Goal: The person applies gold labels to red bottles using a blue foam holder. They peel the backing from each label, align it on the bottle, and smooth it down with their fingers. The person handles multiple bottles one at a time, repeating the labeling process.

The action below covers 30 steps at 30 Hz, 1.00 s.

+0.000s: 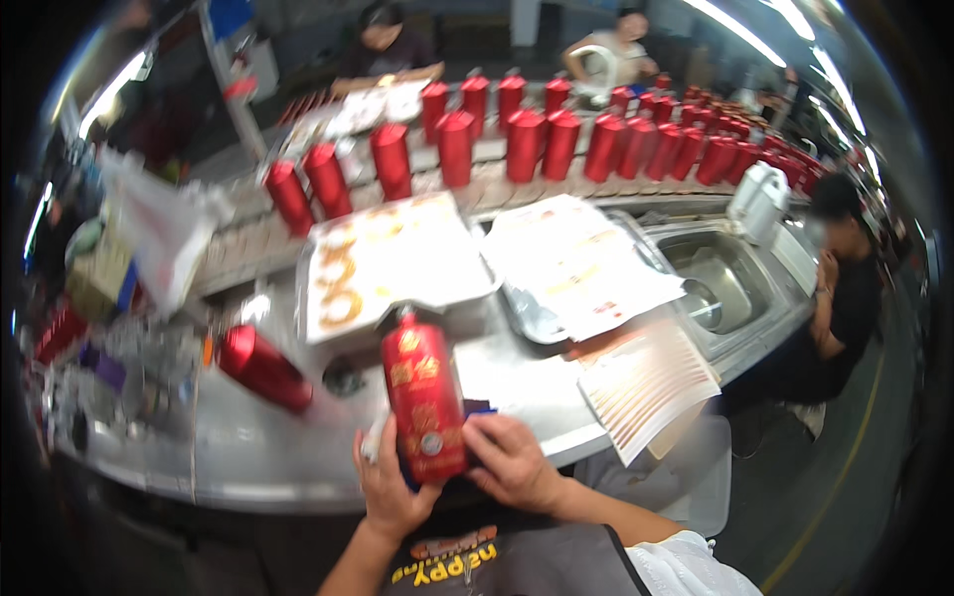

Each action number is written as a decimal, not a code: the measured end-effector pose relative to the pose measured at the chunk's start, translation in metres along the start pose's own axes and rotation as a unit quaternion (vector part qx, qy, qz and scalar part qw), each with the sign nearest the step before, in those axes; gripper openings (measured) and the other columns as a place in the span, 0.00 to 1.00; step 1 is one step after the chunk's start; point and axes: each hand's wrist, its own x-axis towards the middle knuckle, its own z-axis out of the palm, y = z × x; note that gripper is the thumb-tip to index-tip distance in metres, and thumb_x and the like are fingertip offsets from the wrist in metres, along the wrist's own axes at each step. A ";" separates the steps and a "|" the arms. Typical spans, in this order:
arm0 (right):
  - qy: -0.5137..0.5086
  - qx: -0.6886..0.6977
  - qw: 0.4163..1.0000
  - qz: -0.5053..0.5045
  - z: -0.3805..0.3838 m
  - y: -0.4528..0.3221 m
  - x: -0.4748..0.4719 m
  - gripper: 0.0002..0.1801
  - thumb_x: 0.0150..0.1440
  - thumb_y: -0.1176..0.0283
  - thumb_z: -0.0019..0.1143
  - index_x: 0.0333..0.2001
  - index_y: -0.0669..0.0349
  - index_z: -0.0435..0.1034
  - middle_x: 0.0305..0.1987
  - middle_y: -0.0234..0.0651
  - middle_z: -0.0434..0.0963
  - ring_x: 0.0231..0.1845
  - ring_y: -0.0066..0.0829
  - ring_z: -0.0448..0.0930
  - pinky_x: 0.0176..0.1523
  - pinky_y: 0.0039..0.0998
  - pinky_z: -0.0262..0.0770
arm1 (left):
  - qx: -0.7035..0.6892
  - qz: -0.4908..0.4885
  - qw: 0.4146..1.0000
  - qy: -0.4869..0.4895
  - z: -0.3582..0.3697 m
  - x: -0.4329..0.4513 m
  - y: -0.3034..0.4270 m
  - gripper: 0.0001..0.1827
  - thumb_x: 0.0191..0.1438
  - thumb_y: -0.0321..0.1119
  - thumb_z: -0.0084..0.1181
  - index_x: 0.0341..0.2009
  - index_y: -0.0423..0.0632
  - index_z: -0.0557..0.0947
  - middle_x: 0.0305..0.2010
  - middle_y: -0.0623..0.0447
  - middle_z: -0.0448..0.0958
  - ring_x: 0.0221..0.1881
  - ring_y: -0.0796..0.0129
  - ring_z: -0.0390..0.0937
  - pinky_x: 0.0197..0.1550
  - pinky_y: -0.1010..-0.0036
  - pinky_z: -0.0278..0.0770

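A red metallic bottle (423, 395) with gold writing and a round emblem is held in front of me, over the metal worktop's near edge. My left hand (391, 473) grips its lower left side, with something white at the fingers. The fingers of my right hand (514, 462) touch its lower right side; a small dark blue item shows behind them. Left of the held bottle, another red bottle (264, 369) leans or lies on the worktop (246, 454). Beyond my hands, a tray lined with a white sheet (395, 261) bears gold ring-shaped decals.
A second tray holds printed sheets (581, 268), with a striped decal sheet (648, 384) nearer me. A sink (723, 283) and white jug (759, 201) are at right. Red bottles (455, 149) line a conveyor behind. A person (842, 298) sits at right; others work across.
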 end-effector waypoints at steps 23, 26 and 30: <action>0.031 0.029 0.999 -0.001 0.004 0.000 -0.005 0.43 0.47 0.70 0.69 0.67 0.66 0.63 0.65 0.46 0.68 0.64 0.46 0.71 0.58 0.42 0.69 | -0.451 -0.202 0.869 -0.018 0.007 0.010 -0.002 0.52 0.63 0.67 0.48 0.75 0.40 0.49 0.73 0.41 0.58 0.71 0.56 0.60 0.72 0.60 0.58; 0.035 0.014 0.999 -0.005 0.006 0.002 -0.006 0.42 0.47 0.70 0.69 0.67 0.65 0.63 0.65 0.46 0.68 0.64 0.45 0.71 0.58 0.42 0.69 | -0.448 -0.195 0.872 -0.034 0.006 0.014 0.000 0.49 0.64 0.61 0.51 0.75 0.41 0.49 0.73 0.41 0.57 0.72 0.56 0.59 0.72 0.60 0.57; 0.035 0.005 0.999 -0.002 0.007 0.002 -0.006 0.42 0.46 0.70 0.70 0.66 0.65 0.64 0.65 0.45 0.68 0.63 0.44 0.72 0.57 0.41 0.70 | -0.447 -0.187 0.874 -0.033 0.005 0.016 0.003 0.49 0.63 0.59 0.53 0.75 0.41 0.49 0.74 0.41 0.57 0.72 0.56 0.58 0.72 0.61 0.56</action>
